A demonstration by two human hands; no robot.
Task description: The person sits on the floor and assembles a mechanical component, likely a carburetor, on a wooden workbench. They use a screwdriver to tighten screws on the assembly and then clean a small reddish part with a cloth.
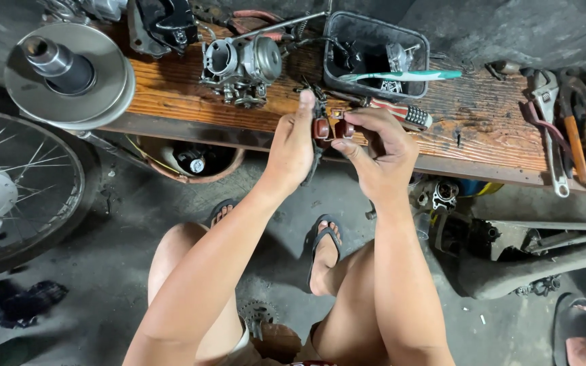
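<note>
Mid-assembly above wooden tabletop (483, 115): left hand (291, 150) and right hand (380, 154), fingers grasping small brown-capped part (327, 127); next calls for steady alignment.

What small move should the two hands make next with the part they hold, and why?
Probably keep the left hand steady while the right hand turns or seats the small reddish-brown part. Both hands pinch it in the air in front of the wooden bench, so nothing else supports it.

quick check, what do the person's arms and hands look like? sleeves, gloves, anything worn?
Both arms are bare to the frame's bottom edge: no sleeves in view. The left hand and right hand are ungloved, with no watch, ring or wristband visible. Short nails; no markings.
</note>
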